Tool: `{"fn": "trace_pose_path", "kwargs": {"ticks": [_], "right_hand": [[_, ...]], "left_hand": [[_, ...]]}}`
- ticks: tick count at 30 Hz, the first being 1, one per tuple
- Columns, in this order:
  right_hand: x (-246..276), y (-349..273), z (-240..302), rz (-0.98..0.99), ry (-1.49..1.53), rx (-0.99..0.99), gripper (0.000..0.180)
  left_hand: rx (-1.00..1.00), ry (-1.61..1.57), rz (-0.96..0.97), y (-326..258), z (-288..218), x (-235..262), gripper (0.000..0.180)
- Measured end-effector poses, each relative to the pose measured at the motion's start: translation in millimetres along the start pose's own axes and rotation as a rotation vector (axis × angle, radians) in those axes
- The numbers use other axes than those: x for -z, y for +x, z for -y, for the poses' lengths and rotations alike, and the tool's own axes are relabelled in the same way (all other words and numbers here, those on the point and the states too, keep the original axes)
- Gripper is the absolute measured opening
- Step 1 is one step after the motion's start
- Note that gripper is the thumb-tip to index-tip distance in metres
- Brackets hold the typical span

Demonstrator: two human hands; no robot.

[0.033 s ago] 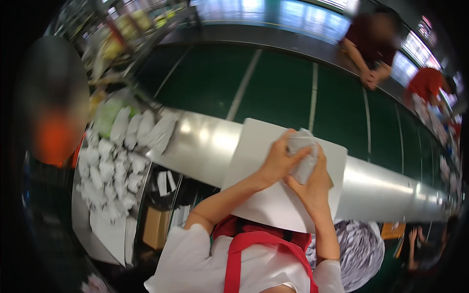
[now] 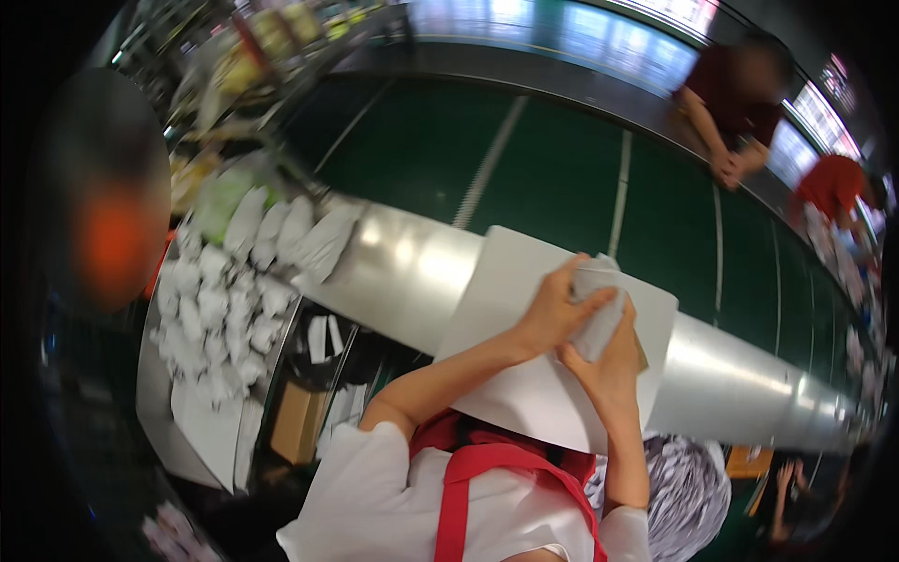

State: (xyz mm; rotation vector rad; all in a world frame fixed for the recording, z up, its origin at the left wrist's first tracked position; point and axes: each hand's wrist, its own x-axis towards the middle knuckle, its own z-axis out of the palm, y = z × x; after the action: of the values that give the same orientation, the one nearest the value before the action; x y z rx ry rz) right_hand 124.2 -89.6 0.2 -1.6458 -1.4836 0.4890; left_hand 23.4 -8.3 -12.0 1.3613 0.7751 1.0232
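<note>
I have the pale bundle [image 2: 596,335] over the far right part of the white board [image 2: 496,295], fingers of left hand [image 2: 551,317] and right hand [image 2: 611,363] curled around it. Wrapping seems in hand; next calls for snug, even pressure.

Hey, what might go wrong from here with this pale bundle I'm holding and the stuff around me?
Your left hand and right hand both grip the pale bundle; its covering looks thin and creased, so squeezing hard might tear it.

The white board under your hands juts past the metal ledge toward you, so leaning on that edge could tip or shift it.

The white bundles heaped at your left might slide if bumped.
</note>
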Motion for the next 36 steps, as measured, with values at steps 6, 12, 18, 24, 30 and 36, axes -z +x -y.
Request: {"fn": "trace_pose_path", "kwargs": {"ticks": [6,12,18,24,30,36], "right_hand": [[-8.9,-9.2,-3.9,0.233,0.325,-0.102,0.072],[-8.5,-11.7,-7.2,0.254,0.208,-0.079,0.066],[-19.9,-21.8,8.7,0.17,0.101,-0.099,0.036],[-21.5,-4.2,-20.1,-0.086,-0.041,-0.223,0.052],[-36.7,-20.5,-12.8,0.343,-0.162,-0.028,0.077],[2.6,-28.4,-44.0,-0.046,-0.284,0.015,0.051]], "left_hand": [[-0.147,-0.31,-0.159,-9.0,2.3,-14.7,0.044],[-0.083,-0.437,0.032,-4.9,6.3,2.5,0.024],[-0.024,-0.585,0.061,0.7,21.4,9.2,0.029],[-0.07,-0.127,0.104,-14.6,9.8,22.8,0.077],[-0.104,0.274,0.006,-45.6,12.1,32.6,0.088],[0.336,0.833,-0.367,-42.1,31.8,163.9,0.057]]}}
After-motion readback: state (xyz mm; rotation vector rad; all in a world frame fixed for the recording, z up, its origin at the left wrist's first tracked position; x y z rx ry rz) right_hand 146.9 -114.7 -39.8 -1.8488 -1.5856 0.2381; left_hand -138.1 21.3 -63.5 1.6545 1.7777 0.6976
